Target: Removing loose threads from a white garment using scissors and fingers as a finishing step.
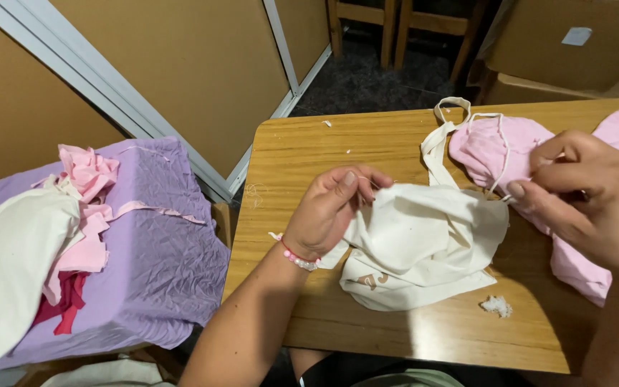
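A cream cloth bag [424,240] with a tan printed mark lies between the hands on the honey-brown wooden tabletop [302,154], pink fabric [488,150] sits under the right hand [585,204], and a pink-and-white beaded bracelet [294,256] circles the left wrist.

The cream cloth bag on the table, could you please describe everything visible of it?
The cream cloth bag looks like soft cotton and lies crumpled on the wooden table. Its long straps loop up over the pink cloth. The left hand pinches its upper edge; the right hand pinches near its right corner.
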